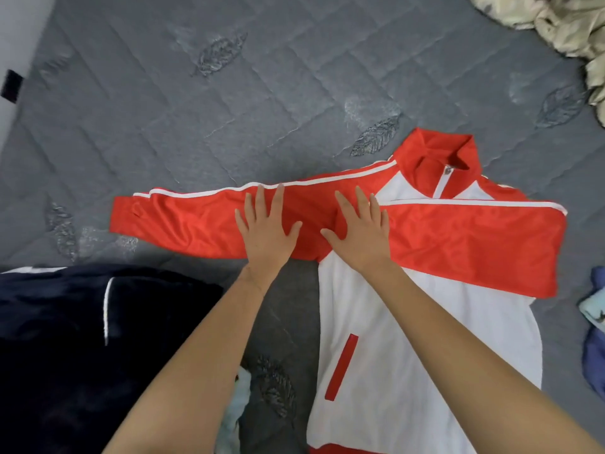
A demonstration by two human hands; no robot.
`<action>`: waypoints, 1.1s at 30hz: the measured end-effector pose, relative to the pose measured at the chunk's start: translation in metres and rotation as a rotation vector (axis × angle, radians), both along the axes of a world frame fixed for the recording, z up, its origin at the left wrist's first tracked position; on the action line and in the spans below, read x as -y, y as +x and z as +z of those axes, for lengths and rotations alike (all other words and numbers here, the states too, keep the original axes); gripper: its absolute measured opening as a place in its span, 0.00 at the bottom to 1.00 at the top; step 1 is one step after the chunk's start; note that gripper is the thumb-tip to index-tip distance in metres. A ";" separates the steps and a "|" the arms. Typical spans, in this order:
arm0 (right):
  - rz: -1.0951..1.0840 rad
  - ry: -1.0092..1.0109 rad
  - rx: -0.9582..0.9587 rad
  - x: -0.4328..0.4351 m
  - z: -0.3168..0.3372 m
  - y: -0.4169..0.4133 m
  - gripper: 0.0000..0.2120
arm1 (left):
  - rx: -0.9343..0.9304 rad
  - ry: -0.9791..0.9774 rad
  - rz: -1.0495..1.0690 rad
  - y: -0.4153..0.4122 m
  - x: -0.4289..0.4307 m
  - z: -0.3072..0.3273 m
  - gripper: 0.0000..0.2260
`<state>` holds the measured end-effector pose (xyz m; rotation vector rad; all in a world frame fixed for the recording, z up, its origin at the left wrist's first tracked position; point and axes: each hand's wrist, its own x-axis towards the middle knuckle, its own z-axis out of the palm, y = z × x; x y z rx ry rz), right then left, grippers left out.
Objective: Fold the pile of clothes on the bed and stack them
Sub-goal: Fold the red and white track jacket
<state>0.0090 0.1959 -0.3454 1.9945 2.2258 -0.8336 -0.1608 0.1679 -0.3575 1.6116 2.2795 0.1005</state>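
A red and white track jacket (pixel 425 309) lies flat, front up, on the grey quilted mattress (pixel 229 109), collar pointing away from me. One red sleeve is folded across its chest. The other red sleeve (pixel 183 221) stretches out straight to the left. My left hand (pixel 266 229) presses flat on that sleeve with fingers spread. My right hand (pixel 358 226) lies flat beside it, near the shoulder seam, fingers straight too. Neither hand grips the cloth.
A dark navy garment (pixel 82 339) with a white stripe lies bunched at the lower left. Blue and pale green clothes (pixel 594 326) sit at the right edge. A cream crumpled blanket (pixel 556 24) fills the far right corner. The mattress's left edge runs along a pale wall.
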 end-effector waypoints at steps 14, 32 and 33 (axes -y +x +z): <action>0.012 0.024 -0.010 -0.011 -0.012 -0.100 0.40 | -0.217 -0.078 0.003 -0.112 -0.029 0.005 0.34; 0.196 -0.077 -0.012 0.009 -0.033 -0.178 0.44 | -0.035 -0.192 0.289 -0.246 0.007 0.018 0.37; 0.218 -0.135 0.004 0.012 -0.037 -0.181 0.45 | -0.027 -0.190 0.289 -0.246 0.005 0.018 0.37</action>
